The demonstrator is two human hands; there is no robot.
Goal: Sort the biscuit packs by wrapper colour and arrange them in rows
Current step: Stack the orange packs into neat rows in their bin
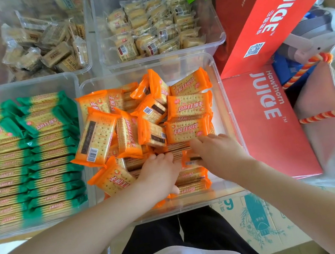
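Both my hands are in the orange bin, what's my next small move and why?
Probably stand another loose orange pack on edge behind the short row near you. The green packs already sit in neat rows; most orange ones lie jumbled beyond your left hand and right hand.

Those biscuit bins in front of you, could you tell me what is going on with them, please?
A person is sorting biscuit packs by wrapper colour. The green packs already lie in two neat rows in the left bin. Both the left hand and the right hand reach into the jumbled orange packs, where a short row has begun near the front.
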